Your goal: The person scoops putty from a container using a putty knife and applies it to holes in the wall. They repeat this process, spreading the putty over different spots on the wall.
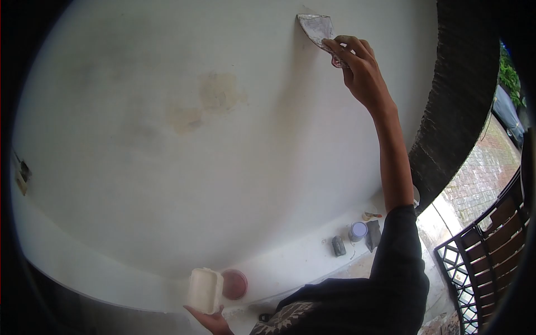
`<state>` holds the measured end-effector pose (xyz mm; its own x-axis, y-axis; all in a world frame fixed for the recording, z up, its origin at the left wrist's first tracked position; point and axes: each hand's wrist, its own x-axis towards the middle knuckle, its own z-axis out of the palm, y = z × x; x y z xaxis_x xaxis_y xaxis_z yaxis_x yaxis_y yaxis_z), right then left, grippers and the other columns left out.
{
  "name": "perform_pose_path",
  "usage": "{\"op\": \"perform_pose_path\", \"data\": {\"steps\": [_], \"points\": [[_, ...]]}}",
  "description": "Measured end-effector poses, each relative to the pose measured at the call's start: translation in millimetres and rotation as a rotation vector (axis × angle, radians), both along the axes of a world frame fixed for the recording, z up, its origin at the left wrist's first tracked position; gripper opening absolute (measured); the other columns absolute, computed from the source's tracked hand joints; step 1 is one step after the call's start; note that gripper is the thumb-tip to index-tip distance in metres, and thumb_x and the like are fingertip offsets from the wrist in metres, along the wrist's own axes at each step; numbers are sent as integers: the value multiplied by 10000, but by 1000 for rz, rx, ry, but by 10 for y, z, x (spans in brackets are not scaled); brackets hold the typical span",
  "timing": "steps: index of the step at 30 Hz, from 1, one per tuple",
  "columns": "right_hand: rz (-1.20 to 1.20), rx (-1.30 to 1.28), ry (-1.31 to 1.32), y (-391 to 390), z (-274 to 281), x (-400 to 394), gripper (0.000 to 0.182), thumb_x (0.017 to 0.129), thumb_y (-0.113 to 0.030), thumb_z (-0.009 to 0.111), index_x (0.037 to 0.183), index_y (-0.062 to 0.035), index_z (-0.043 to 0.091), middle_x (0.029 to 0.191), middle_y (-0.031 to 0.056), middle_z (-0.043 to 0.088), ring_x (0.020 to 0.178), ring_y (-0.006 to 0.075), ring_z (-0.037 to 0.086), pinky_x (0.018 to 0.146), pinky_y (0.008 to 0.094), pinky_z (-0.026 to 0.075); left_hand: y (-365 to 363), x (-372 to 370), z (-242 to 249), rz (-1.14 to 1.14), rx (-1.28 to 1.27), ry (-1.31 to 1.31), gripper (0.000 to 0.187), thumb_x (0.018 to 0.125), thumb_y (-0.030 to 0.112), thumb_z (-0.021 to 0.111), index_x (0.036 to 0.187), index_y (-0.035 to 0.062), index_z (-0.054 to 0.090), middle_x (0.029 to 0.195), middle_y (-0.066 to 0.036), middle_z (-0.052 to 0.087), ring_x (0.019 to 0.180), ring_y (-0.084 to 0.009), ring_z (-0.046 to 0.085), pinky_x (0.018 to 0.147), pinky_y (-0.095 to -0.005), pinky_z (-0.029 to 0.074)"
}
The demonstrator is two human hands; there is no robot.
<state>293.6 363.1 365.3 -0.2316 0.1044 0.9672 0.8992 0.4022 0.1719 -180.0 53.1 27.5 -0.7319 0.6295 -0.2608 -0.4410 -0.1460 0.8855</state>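
A: What is the biggest thing here?

B: The white wall (234, 167). It fills most of the view.

A: And after that?

B: The ledge (296, 268). It is long and white, and it runs along the bottom of the wall.

A: Are there any marks?

B: Yes, faded brown patches (218, 92) on the wall, left of its middle.

A: Where are the hands?

B: The right hand (363, 72) is up high, near the top edge of the wall. The left hand (211, 321) is down low, by the front edge of the ledge. Both are holding something.

A: What does the left one have?

B: A pale box (205, 290), with the fingers under its bottom end. Just beside it is a round red tub (234, 285).

A: And the right one?

B: A scraper (316, 27), pinched in the fingers. Its wide blade is up by the wall. I can't tell if it touches.

A: What else is on the ledge?

B: Near its right end is a can (358, 230) with a light purple top. A dark flat piece (373, 234) lies just right of it, and a small dark block (338, 245) is to the left.
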Motion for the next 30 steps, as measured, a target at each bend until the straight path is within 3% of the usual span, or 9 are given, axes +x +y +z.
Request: {"op": "perform_pose_path", "data": {"steps": [4,11,13,14,16,19,22,25,30], "points": [[1,-94,-19,-196,-225,14,410,809,81,619,1148,-139,684,1095,54,621,994,242,576,870,384,530,24,81,-22,28,-92,223,851,856,753,395,1486,197,258,1521,-43,306,1369,-289,315,922,-537,342],[181,-55,172,-321,76,49,424,801,105,606,1153,-121,676,1072,79,619,969,230,581,834,379,537,39,159,137,34,-78,166,847,852,761,387,1478,202,276,1513,-30,320,1339,-278,347,918,-525,327],[89,205,171,-118,129,-21,448,782,98,629,1172,-118,664,1102,70,609,951,237,575,831,378,520,-47,70,66,-107,83,215,960,809,-56,580,1531,85,-37,1533,-223,149,1352,-386,315,837,-469,527],[71,235,149,-5,103,-89,479,763,93,648,1189,-126,651,1125,64,599,942,245,567,841,386,493,-41,85,45,-110,84,217,960,809,-56,580,1531,85,-37,1533,-223,149,1352,-386,315,837,-469,527],[-31,238,87,250,-90,-235,425,775,27,668,1179,-99,640,1091,68,597,946,252,564,842,393,473,21,214,110,37,-66,227,848,849,762,392,1473,198,285,1500,-21,341,1324,-274,362,890,-507,344],[-85,147,76,272,-364,-351,438,773,48,650,1193,-74,634,1083,76,600,968,261,561,854,384,476,1,115,134,-4,-42,-5,841,848,762,395,1462,196,298,1487,-19,350,1298,-265,377,840,-487,369],[-70,30,57,46,-443,-363,419,778,54,638,1180,-63,636,1058,73,604,960,256,563,853,377,475,-36,219,97,56,-73,186,827,848,761,399,1449,200,312,1471,-18,360,1279,-257,384,800,-471,382],[-19,-11,66,-347,-259,-232,312,796,63,630,1081,-52,680,986,65,632,896,241,580,813,386,489,-40,205,162,57,-30,45,820,846,762,403,1440,202,321,1461,-15,368,1271,-252,389,780,-461,388],[-30,242,75,-203,292,-39,398,811,83,613,1162,-98,660,1055,64,632,931,257,584,828,377,511,-13,169,105,49,-24,22,818,846,762,404,1439,205,318,1456,-12,375,1252,-249,404,758,-451,394]]}}
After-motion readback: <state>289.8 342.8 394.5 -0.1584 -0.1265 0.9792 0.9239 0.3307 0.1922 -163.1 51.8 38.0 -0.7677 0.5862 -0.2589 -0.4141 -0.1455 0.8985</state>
